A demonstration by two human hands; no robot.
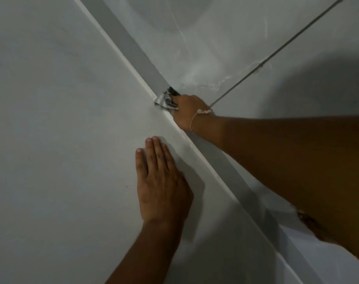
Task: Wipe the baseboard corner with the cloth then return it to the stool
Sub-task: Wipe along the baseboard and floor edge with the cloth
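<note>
My right hand is shut on a crumpled black-and-white cloth and presses it against the grey baseboard where it meets the white wall edge. Most of the cloth is hidden inside my fist. A thin string bracelet circles that wrist. My left hand lies flat against the pale wall, fingers straight and together, holding nothing. The baseboard runs diagonally from the upper left to the lower right and passes under my right forearm. The stool is out of view.
Pale marbled floor tiles fill the upper right, crossed by a dark grout line. A dark shadow falls on the floor at the right. A bare foot shows under my right arm, at the lower right.
</note>
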